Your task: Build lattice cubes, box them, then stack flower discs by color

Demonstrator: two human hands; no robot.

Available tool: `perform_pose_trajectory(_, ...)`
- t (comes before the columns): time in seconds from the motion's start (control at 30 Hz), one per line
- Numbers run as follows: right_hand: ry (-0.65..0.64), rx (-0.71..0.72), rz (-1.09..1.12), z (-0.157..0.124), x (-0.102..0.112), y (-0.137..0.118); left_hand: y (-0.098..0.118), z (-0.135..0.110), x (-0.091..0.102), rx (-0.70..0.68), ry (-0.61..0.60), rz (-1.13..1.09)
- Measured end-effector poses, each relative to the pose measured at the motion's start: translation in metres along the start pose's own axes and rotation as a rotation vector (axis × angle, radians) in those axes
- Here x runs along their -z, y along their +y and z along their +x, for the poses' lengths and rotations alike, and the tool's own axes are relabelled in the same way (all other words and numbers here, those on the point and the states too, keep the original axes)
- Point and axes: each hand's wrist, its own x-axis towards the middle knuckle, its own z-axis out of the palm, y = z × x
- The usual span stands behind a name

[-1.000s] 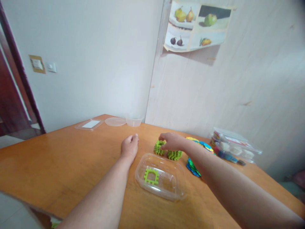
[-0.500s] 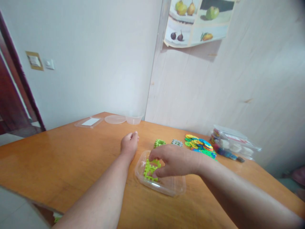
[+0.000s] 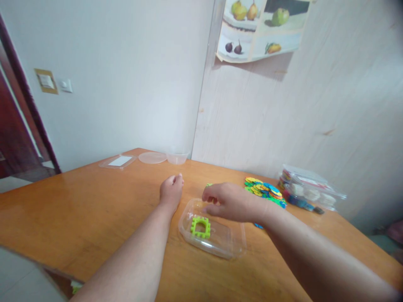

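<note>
A clear plastic container (image 3: 231, 251) sits on the table in front of me. Inside it, toward the left, lies a lime-green square building block (image 3: 207, 230) with a round hole and notched edges. My right hand (image 3: 228, 202) hovers over the container's far side, its thumb apart from the bent fingers and nothing visible between them. To the left of the container, my left hand (image 3: 171, 191) rests on the table, curled into a fist. Just behind the right hand, a bit of another green block (image 3: 208, 185) shows; most of it is hidden.
Colourful notched discs (image 3: 262, 188) are piled to the right on the wooden table (image 3: 94, 201). Beyond them stands a clear box (image 3: 310, 188) with white and coloured contents. Along the back are a clear bowl (image 3: 177, 157), a round lid (image 3: 152, 157) and a rectangular lid (image 3: 108, 162).
My right hand has risen away from the green block, which now lies flat in the container. The grey block behind is now covered by the hand. My left hand has stayed still.
</note>
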Motion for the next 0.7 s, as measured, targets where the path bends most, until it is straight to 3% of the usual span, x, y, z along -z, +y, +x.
perform_pose_trajectory(0.13,0.122,-0.134,-0.024,0.020,0.009,0.037,0.001,0.000,0.001,0.004,0.003,0.049)
perform_pose_trajectory(0.3,0.000,-0.228,-0.083,0.044,-0.001,0.072,-0.007,0.006,-0.001,0.005,0.001,0.045)
perform_pose_trajectory(0.57,-0.110,-0.196,-0.131,0.053,-0.012,0.072,-0.011,0.008,-0.002,0.002,-0.003,0.039)
perform_pose_trajectory(0.7,-0.018,-0.202,-0.101,0.051,-0.007,0.074,-0.008,0.006,-0.002,-0.003,0.003,0.034)
